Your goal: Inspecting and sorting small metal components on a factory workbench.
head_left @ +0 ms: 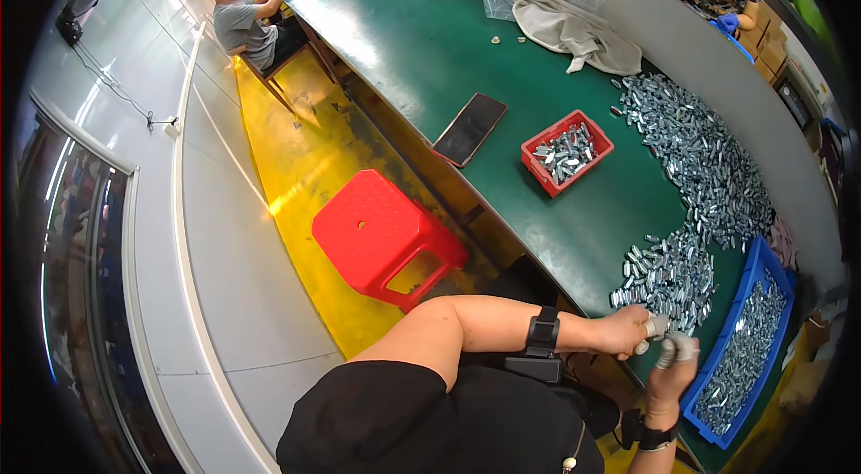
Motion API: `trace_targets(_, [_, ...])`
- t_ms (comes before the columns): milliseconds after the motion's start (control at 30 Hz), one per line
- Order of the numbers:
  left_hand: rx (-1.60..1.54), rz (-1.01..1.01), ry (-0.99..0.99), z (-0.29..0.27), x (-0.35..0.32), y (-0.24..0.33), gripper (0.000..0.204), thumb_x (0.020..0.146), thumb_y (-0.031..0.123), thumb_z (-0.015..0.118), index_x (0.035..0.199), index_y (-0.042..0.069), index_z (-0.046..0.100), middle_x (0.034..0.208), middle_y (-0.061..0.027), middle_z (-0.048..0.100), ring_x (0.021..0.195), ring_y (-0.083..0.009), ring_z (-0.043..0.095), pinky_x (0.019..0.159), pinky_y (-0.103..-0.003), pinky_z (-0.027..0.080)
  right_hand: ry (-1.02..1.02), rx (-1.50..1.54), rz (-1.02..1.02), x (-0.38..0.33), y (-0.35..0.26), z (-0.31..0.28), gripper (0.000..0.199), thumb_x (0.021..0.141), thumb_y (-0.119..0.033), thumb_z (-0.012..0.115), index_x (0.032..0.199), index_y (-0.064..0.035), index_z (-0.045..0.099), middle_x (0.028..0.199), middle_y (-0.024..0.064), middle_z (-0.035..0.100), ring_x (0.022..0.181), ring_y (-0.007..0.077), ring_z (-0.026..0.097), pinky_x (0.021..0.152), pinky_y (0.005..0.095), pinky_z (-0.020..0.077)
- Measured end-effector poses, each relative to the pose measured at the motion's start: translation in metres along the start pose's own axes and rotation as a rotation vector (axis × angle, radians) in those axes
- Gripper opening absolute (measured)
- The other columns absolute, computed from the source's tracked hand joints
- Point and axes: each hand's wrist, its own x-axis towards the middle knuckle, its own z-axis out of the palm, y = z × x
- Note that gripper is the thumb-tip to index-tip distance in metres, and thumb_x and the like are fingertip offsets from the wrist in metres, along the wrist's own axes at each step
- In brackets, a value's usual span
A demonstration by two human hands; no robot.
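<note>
left hand (pixel 628 330), right hand (pixel 674 357), held part possibly hidden

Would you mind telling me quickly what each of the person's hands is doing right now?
Left hand: closed, fingertips pinched at a small metal part.
Right hand: fingers curled beside the left; whether it holds anything cannot be told.

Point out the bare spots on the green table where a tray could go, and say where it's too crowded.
Free: the green table between the phone and the grey cloth, and the strip between the red bin and the near edge. Crowded: the right side, under the heap of small metal parts, down to the blue tray by the left hand and right hand.
</note>
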Motion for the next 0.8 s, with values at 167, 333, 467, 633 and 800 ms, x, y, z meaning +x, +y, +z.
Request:
trace_targets(167, [0.123, 0.137, 0.313, -0.058, 0.006, -0.020, 0.031, 0.095, 0.027, 0.042, 0.106, 0.000, 0.051, 0.065, -0.0030, 0.049, 0.052, -0.0134, 0.046, 0.051, -0.029, 0.039, 0.267, -0.289, 0.309, 0.001, 0.086, -0.055, 0.026, 0.094, -0.016, 0.047, 0.109, 0.0032, 0.055, 0.106, 0.0175, 0.060, 0.097, 0.0289, 0.057, 0.087, 0.0342, 0.0430])
trace_targets(333, [0.516, 0.444, 0.664, -0.088, -0.007, -0.020, 0.033, 0.090, 0.018, 0.051, 0.118, 0.001, 0.047, 0.069, -0.0095, 0.052, 0.059, -0.0213, 0.053, 0.057, -0.034, 0.044, 0.415, -0.586, 0.568, -0.053, 0.261, -0.146, 0.031, 0.093, -0.020, 0.048, 0.112, 0.0033, 0.055, 0.112, 0.0198, 0.058, 0.102, 0.0290, 0.056, 0.091, 0.0351, 0.0413])
trace_targets(467, [0.693, 0.551, 0.737, -0.082, -0.007, -0.033, 0.044, 0.086, 0.015, 0.055, 0.126, 0.002, 0.042, 0.075, -0.0138, 0.054, 0.065, -0.0267, 0.055, 0.063, -0.035, 0.045, -0.020, -0.198, 0.609, -0.019, 0.155, -0.050, 0.026, 0.089, -0.015, 0.052, 0.107, 0.0041, 0.054, 0.101, 0.0183, 0.059, 0.091, 0.0274, 0.056, 0.083, 0.0333, 0.0434])
trace_targets(633, [0.686, 0.494, 0.702, -0.083, -0.005, -0.031, 0.046, 0.087, 0.017, 0.056, 0.128, 0.003, 0.040, 0.079, -0.0151, 0.057, 0.066, -0.0301, 0.056, 0.064, -0.035, 0.046, -0.030, -0.258, 0.494, -0.022, 0.103, 0.024, 0.023, 0.083, -0.004, 0.058, 0.103, 0.0036, 0.052, 0.087, 0.0140, 0.056, 0.076, 0.0231, 0.053, 0.073, 0.0327, 0.0436])
trace_targets(800, [0.805, 0.542, 0.724, -0.082, -0.003, -0.034, 0.047, 0.087, 0.019, 0.056, 0.128, 0.003, 0.040, 0.080, -0.0164, 0.057, 0.069, -0.0335, 0.056, 0.064, -0.036, 0.046, 0.013, -0.106, 0.514, -0.020, 0.113, 0.027, 0.026, 0.082, 0.000, 0.057, 0.106, 0.0034, 0.052, 0.088, 0.0126, 0.056, 0.076, 0.0212, 0.053, 0.071, 0.0328, 0.0428])
